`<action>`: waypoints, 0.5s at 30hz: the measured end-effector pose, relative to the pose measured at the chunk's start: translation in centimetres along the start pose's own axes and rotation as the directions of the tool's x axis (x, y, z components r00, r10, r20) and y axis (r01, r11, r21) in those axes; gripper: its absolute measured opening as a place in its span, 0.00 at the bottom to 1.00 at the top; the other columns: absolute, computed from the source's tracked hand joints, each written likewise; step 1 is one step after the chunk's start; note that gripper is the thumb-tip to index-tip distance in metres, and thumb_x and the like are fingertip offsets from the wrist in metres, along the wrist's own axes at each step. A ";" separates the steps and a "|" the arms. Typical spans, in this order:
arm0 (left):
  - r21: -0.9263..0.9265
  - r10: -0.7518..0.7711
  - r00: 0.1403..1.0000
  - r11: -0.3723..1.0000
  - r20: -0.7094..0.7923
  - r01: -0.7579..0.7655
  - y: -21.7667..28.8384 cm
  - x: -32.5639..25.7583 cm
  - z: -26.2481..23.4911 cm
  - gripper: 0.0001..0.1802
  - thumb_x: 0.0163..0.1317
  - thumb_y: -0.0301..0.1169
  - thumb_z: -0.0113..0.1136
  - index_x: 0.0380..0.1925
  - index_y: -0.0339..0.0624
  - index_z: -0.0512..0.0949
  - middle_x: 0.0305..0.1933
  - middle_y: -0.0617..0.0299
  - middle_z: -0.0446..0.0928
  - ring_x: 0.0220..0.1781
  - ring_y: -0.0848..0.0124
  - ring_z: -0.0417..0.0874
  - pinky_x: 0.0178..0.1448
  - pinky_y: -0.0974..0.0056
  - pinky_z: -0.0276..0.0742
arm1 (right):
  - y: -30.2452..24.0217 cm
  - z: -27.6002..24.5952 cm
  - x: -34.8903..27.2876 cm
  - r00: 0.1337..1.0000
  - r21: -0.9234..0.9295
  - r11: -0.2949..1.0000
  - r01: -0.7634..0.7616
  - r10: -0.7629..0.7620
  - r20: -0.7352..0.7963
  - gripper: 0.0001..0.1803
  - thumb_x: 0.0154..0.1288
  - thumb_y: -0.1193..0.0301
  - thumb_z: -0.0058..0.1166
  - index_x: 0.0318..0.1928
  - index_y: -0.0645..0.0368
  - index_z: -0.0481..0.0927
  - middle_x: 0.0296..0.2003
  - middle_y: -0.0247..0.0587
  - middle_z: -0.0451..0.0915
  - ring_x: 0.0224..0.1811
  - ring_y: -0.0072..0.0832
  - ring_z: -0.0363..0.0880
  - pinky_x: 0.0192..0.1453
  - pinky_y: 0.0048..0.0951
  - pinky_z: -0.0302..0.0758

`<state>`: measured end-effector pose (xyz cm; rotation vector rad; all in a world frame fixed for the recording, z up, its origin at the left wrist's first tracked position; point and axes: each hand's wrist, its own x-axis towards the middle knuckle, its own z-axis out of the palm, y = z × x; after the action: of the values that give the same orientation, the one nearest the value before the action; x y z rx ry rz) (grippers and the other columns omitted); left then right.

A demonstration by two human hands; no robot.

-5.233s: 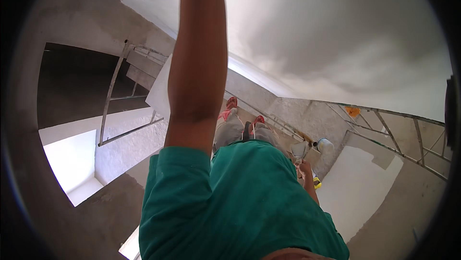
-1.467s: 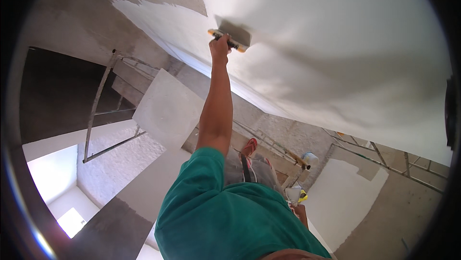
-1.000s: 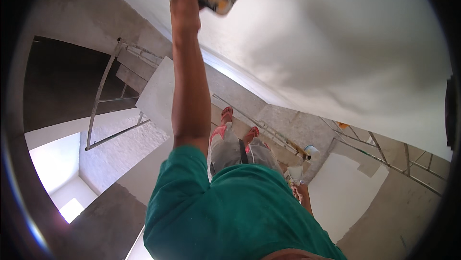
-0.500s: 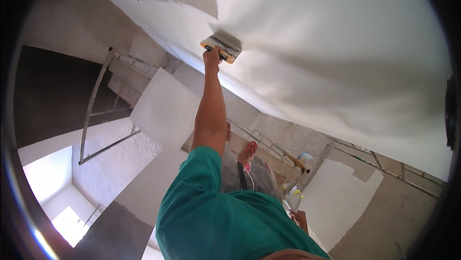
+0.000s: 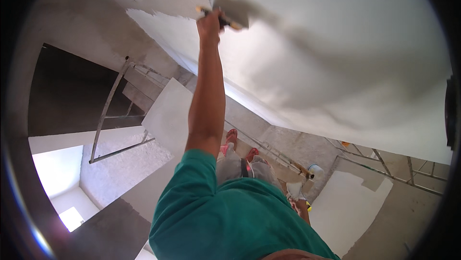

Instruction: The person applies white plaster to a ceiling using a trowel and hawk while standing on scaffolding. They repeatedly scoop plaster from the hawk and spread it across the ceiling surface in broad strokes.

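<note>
Head view: your left hand [image 5: 210, 19] grips the trowel [image 5: 230, 12] flat against the wall [image 5: 336, 43]; overreaching risks gouging wet plaster; right hand [image 5: 294, 204] unclear

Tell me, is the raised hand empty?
No, the raised left hand grips the handle of a plastering trowel whose flat blade is pressed against the white plastered surface.
</note>
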<state>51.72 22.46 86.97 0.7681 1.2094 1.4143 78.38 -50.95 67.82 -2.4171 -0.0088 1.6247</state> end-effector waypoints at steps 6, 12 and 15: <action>0.100 0.158 0.974 0.979 0.163 -0.176 18.7 -4.6 3.7 0.14 0.61 0.33 0.53 0.17 0.43 0.72 0.15 0.63 0.71 0.14 0.73 0.69 0.20 0.67 0.67 | -3.0 -1.3 1.4 0.997 0.098 0.994 -0.038 0.032 0.068 0.15 0.61 0.70 0.59 0.17 0.57 0.74 0.12 0.33 0.70 0.12 0.22 0.66 0.16 0.28 0.60; 0.100 0.146 0.973 0.981 0.179 -0.165 11.7 -5.9 -1.2 0.13 0.60 0.32 0.59 0.41 0.35 0.74 0.38 0.59 0.76 0.39 0.68 0.76 0.45 0.63 0.74 | 0.9 -1.5 3.0 0.998 0.136 0.990 -0.019 0.012 0.055 0.06 0.58 0.72 0.61 0.26 0.58 0.79 0.16 0.32 0.72 0.13 0.22 0.66 0.16 0.29 0.63; -0.129 -0.095 0.995 0.987 0.011 0.096 -1.7 -4.7 -8.5 0.14 0.54 0.28 0.64 0.41 0.41 0.77 0.37 0.65 0.76 0.37 0.75 0.76 0.39 0.69 0.73 | -0.3 -1.9 0.9 0.998 0.034 0.998 -0.047 0.046 0.048 0.07 0.58 0.71 0.61 0.26 0.59 0.79 0.16 0.31 0.72 0.12 0.22 0.66 0.16 0.28 0.63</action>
<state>45.40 15.55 83.79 0.6155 1.1235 1.3964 80.51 -50.89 67.71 -2.3699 0.0680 1.6869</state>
